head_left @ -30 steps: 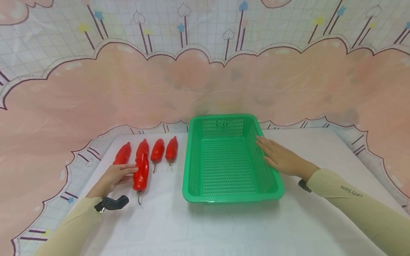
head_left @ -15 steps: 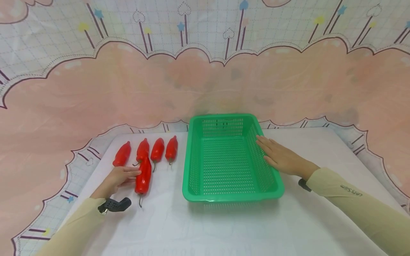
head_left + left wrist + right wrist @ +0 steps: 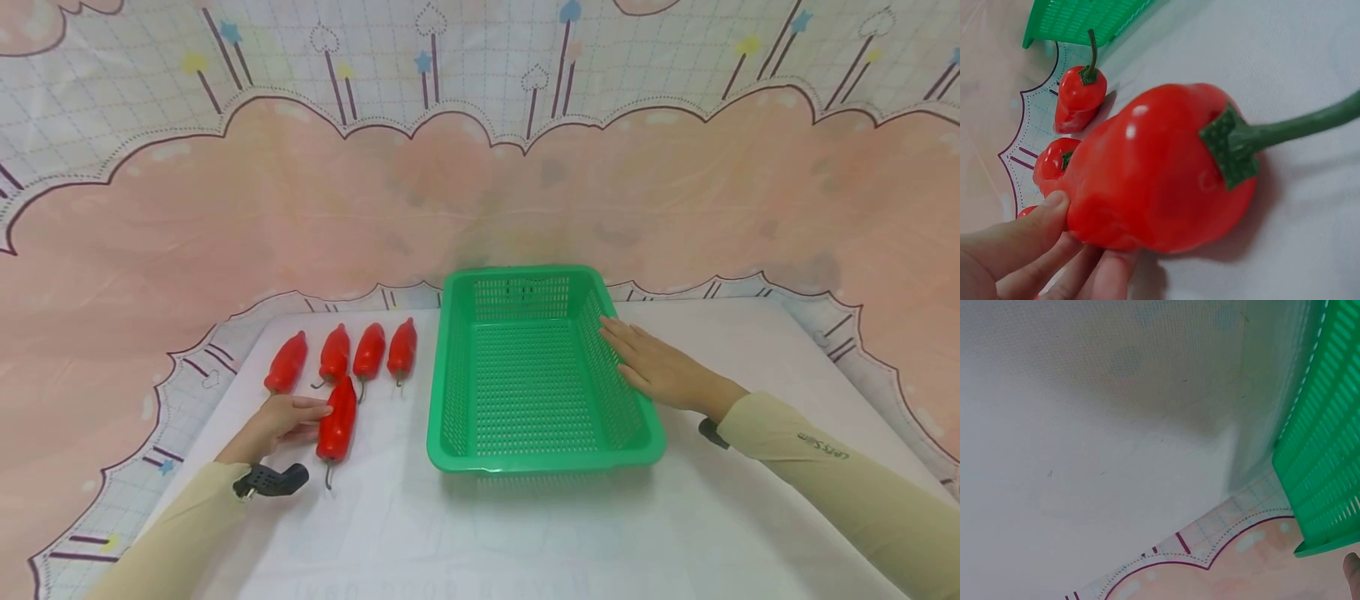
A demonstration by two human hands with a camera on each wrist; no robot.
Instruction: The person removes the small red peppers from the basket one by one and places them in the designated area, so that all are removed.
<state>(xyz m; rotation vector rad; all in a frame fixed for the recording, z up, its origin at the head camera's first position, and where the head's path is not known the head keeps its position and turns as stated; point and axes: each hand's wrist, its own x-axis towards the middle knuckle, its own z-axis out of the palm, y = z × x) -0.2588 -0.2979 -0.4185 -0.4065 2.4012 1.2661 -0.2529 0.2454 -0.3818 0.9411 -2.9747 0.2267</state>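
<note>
My left hand (image 3: 285, 421) pinches a red pepper (image 3: 337, 425) between thumb and fingers on its left side. In the left wrist view the pepper's green stem (image 3: 1297, 128) points right, away from the thumb (image 3: 1047, 215). The pepper is close over the white table, in front of a row of other red peppers. On the right, my right hand (image 3: 663, 371) rests with straight fingers on the right rim of a green plastic basket (image 3: 547, 463). Only a fingertip (image 3: 1352, 569) shows in the right wrist view, near the basket's rim.
Behind the held pepper several red peppers lie in a row, from the leftmost pepper (image 3: 287, 364) to the rightmost pepper (image 3: 402, 348) near the basket. A patterned cloth (image 3: 495, 200) hangs at the back, and white cover lies over the table (image 3: 390, 533).
My left hand and the pepper in it have moved towards me and slightly right, uncovering more of the peppers behind. The right hand and the basket have stayed put.
</note>
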